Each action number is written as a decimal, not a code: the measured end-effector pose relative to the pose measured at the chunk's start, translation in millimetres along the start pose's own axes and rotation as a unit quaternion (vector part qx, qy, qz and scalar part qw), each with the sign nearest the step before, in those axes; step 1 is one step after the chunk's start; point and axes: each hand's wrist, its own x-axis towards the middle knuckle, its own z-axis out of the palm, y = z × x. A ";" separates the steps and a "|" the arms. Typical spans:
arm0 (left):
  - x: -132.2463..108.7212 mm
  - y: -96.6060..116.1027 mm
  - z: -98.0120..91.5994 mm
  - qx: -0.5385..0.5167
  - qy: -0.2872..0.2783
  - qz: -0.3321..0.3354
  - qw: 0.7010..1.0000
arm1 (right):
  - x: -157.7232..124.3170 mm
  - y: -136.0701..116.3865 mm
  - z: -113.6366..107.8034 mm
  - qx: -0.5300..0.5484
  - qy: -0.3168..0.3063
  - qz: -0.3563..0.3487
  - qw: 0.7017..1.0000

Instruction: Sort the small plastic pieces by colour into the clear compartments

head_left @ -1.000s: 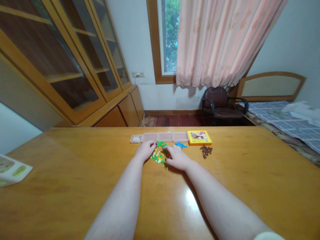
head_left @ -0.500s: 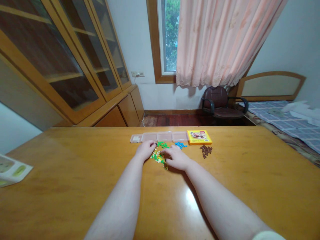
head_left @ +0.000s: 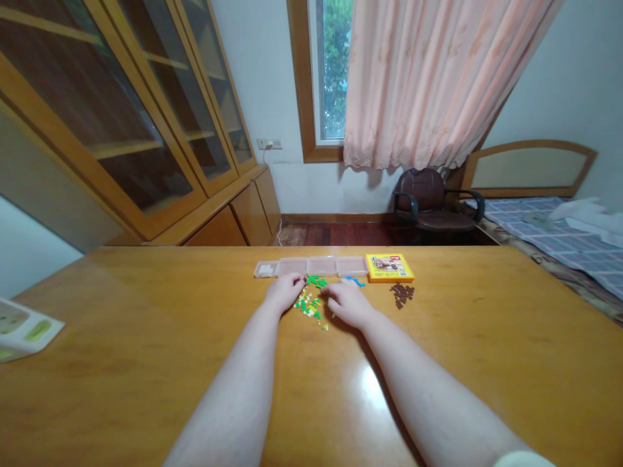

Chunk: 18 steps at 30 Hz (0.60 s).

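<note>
My left hand rests on the table at the left side of the small pieces, its fingers curled together around a small dark bit at the tips that I cannot make out. Across from it, my right hand hovers low with thumb and forefinger apart, nothing visible between them. Between both hands lies a mixed scatter of tiny green, white and yellow building bricks. A pile of green bricks sits just beyond. Blue bricks are partly hidden behind my right hand.
Clear plastic trays stand in a row behind the piles, the small left one holding whitish pieces. To their right is a yellow box, with brown bricks in front. A white object stands at the table's left edge.
My right hand has drawn back slightly to the right and away from the mixed bricks, uncovering more of them and covering more of the blue ones. My left hand stays put.
</note>
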 end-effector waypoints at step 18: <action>0.8 -1.8 1.2 0.003 0.005 0.012 1.000 | -0.5 -0.8 3.0 0.020 -0.022 -0.020 0.999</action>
